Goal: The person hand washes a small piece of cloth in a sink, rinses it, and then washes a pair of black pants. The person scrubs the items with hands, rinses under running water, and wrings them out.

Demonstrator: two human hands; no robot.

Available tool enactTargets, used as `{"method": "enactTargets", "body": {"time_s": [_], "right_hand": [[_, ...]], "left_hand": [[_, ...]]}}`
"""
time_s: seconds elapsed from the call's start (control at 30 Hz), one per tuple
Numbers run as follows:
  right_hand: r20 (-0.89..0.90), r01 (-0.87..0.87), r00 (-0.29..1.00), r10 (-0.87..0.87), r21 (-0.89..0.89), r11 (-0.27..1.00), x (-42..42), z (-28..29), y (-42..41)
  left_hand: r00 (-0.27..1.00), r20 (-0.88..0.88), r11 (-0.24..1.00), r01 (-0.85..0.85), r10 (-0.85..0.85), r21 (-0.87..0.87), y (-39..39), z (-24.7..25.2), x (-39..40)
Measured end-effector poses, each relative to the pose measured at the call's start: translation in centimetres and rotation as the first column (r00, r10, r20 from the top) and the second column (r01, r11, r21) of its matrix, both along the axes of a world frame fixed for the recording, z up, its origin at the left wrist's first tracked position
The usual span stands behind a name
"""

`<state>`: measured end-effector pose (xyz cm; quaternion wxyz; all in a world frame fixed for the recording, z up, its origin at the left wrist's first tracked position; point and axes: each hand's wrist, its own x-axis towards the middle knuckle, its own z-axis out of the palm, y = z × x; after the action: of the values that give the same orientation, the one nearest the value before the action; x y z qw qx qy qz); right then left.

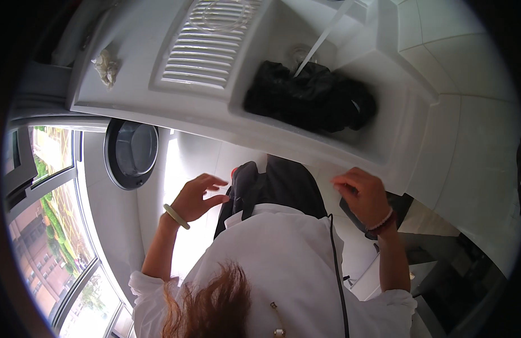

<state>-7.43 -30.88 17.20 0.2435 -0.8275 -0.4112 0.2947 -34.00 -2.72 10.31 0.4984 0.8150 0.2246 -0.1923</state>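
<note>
My left hand [197,196] is in the air in front of my body, its thumb and fingers apart and nothing between them. My right hand [362,194] hangs just before the front edge of the white laundry sink [406,139], empty, with loosely curled fingers. In the basin lies a bunched black cloth or garment [311,99]. A thin pale stream, apparently water [324,40], runs down onto it from the top of the view. Behind the cloth, a drain fitting [300,53] partly shows.
Left of the basin is a ribbed washboard [197,61] with a clear ring-shaped item [222,14] on it. A crumpled whitish cloth or tissue [105,69] lies farther left. Below the counter, a round washer door [136,148] stands out near the windows [62,228]. A black cable [338,270] runs down my shirt.
</note>
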Motion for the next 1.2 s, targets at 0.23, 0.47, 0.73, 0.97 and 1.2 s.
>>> {"method": "enactTargets", "body": {"time_s": [0.23, 0.47, 0.73, 0.97, 1.2], "right_hand": [[-0.267, -0.134, 0.957, 0.112, -0.068, 0.989, -1.6, -2.0, -1.5], [-0.434, -0.388, 0.831, 0.349, -0.002, 0.922, -1.9, -4.4, -2.5], [-0.609, 0.255, 0.771, -0.185, 0.030, 0.966, -0.3, -1.8, -3.1], [-0.795, 0.482, 0.606, 0.029, 0.395, 0.782, 2.3, 4.5, 0.6], [-0.730, 0.604, 0.541, 0.417, 0.683, 0.411, 2.2, 10.9, 4.3]], "left_hand": [[0.999, -0.034, 0.813, -0.045, 0.031, -0.581, -3.4, 0.1, 0.0], [0.995, 0.056, 0.848, -0.044, 0.087, -0.528, -4.2, 2.1, 4.1], [0.878, -0.028, 0.584, -0.341, 0.477, -0.736, -3.2, 5.2, 5.2], [0.599, 0.022, 0.164, -0.184, 0.800, -0.969, -1.2, 10.0, 7.4], [0.468, 0.338, 0.343, 0.077, 0.816, -0.936, -1.5, 17.2, 11.2]]}}
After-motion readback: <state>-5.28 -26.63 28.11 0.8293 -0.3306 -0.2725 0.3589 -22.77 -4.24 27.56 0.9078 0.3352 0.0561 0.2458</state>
